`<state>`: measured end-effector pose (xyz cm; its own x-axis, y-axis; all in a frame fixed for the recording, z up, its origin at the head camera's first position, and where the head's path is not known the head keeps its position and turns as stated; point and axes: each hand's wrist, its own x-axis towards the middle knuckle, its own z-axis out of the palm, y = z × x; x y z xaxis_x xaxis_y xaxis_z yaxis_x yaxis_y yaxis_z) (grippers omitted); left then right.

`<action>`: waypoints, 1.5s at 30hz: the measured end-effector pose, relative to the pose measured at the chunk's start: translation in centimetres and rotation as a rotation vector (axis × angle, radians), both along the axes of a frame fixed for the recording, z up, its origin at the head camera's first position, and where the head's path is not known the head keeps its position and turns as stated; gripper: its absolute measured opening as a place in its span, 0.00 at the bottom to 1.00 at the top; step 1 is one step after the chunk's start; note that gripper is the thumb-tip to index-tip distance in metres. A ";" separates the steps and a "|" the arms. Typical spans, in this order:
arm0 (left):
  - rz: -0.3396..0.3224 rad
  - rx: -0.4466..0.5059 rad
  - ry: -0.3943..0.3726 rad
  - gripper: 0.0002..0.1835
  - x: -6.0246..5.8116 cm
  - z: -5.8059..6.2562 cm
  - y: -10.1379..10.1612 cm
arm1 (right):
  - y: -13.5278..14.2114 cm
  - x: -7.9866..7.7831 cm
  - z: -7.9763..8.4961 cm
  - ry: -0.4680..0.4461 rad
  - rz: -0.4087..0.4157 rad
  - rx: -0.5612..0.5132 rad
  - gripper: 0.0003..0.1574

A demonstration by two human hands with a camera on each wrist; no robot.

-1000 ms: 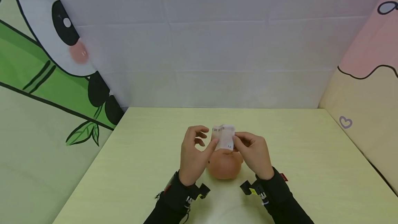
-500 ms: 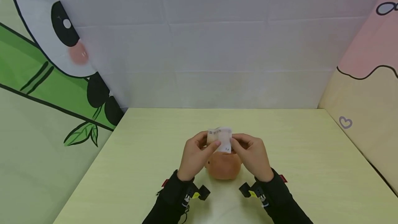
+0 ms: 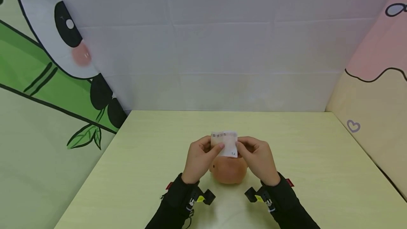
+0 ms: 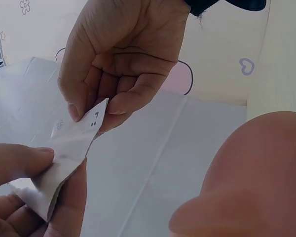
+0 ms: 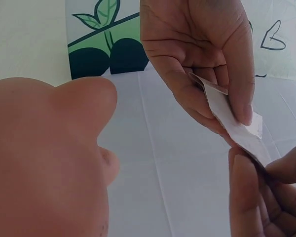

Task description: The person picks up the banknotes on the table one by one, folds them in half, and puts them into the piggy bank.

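Observation:
A small white paper note (image 3: 228,144), printed with a line of characters along its top edge, stands between the two hands. My left hand (image 3: 198,160) pinches its left side, thumb lying across the front face. At the right edge, my right hand (image 3: 261,162) pinches it between thumb and fingers. Both wrist views show the note (image 4: 71,143) folded, with its layers visible at the edge. Right behind the note's lower edge in the head view sits a round orange-brown piggy bank (image 3: 229,173). Its ear and snout show in the right wrist view, where the piggy bank (image 5: 44,158) looms close.
The pale yellow table (image 3: 152,144) spreads out around the piggy bank. A white cloth backdrop (image 3: 222,63) rises at the far edge, with cartoon-printed panels on the left and right sides. Small cameras are strapped to both wrists.
My left hand's fingers have closed in behind the note, which shifted slightly left and down. Over the last half second the note has flattened out, while my right hand keeps its pinch.

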<state>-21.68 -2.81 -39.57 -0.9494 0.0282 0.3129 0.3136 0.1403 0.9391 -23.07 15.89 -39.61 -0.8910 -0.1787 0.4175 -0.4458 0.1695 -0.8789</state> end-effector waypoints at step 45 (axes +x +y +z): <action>0.077 -0.048 0.046 0.09 1.5 1.3 -1.1 | -0.6 1.2 0.5 -0.040 -0.057 -0.010 0.07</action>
